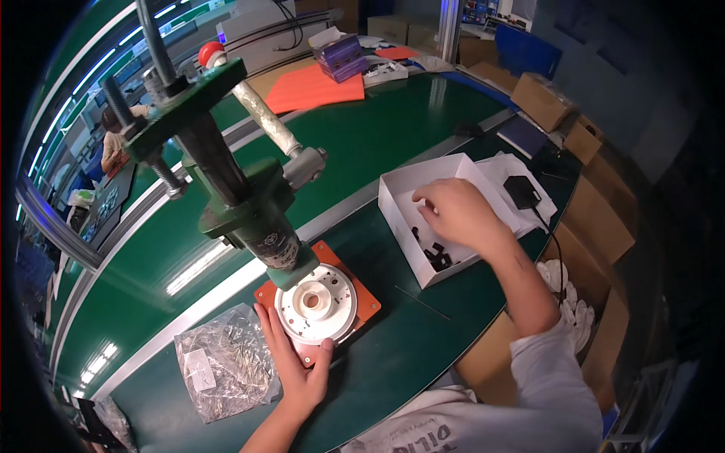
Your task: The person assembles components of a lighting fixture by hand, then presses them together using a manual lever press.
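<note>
My left hand (pixel 302 381) lies at the near left corner of an orange square plate (pixel 368 300), its fingers stretched and the thumb spread apart. They touch the edge of the plate beside a white round plastic part (pixel 332 323) with a raised ring in its middle. Over that part stands the ram of a green hand press (pixel 249 204). Above an open white box (pixel 404 230) hangs my right hand (pixel 459 215), its fingers curled toward the thumb; whatever may be between the fingertips is hidden. Small black parts (pixel 438 258) lie in the box near its front corner.
Left of the plate lies a clear bag (pixel 226 366) of thin metal pieces. A thin rod (pixel 423 302) rests right of it. A black adapter with a cable (pixel 521 192) sits beside the box. Cartons (pixel 596 219) stand at right. Another person (pixel 117 143) sits far left.
</note>
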A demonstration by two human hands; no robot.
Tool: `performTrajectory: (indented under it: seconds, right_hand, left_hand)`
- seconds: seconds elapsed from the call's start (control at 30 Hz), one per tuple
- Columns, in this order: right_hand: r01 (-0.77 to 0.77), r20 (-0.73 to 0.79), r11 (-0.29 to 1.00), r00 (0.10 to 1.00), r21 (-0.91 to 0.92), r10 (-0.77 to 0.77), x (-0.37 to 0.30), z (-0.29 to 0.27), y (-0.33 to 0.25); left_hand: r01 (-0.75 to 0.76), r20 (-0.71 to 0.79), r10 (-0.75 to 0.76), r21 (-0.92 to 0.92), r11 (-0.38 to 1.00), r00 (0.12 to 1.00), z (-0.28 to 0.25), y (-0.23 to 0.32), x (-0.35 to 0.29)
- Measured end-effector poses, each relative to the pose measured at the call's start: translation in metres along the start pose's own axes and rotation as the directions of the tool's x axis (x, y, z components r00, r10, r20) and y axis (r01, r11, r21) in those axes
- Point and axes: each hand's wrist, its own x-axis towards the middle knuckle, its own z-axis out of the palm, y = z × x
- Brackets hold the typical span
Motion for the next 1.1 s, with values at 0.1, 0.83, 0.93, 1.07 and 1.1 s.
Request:
performTrajectory:
  seconds: [0.1,0.83,0.93,1.07,1.1]
  right_hand:
    - [0.206,0.226,0.972,0.947,0.113,-0.227,0.009,0.037,0.057]
    - [0.286,-0.12,0.901,0.958,0.327,-0.261,-0.052,-0.033,-0.065]
    - [0.273,-0.115,0.892,0.962,0.36,-0.248,-0.048,-0.021,-0.076]
    - [0.296,-0.132,0.864,0.955,0.407,-0.265,-0.04,0.004,-0.091]
    - [0.303,-0.125,0.859,0.953,0.414,-0.276,-0.038,0.008,-0.097]
  left_hand:
    - [-0.008,0.02,0.008,-0.034,0.999,1.0,0.001,-0.001,0.0]
    - [-0.045,-0.038,0.041,-0.107,0.993,0.998,-0.001,-0.009,-0.004]
    - [-0.061,-0.058,0.054,-0.124,0.99,0.997,0.0,-0.013,-0.006]
    - [-0.074,-0.06,0.067,-0.119,0.99,0.996,0.0,-0.01,-0.005]
    - [-0.077,-0.061,0.069,-0.135,0.988,0.996,0.001,-0.011,-0.005]
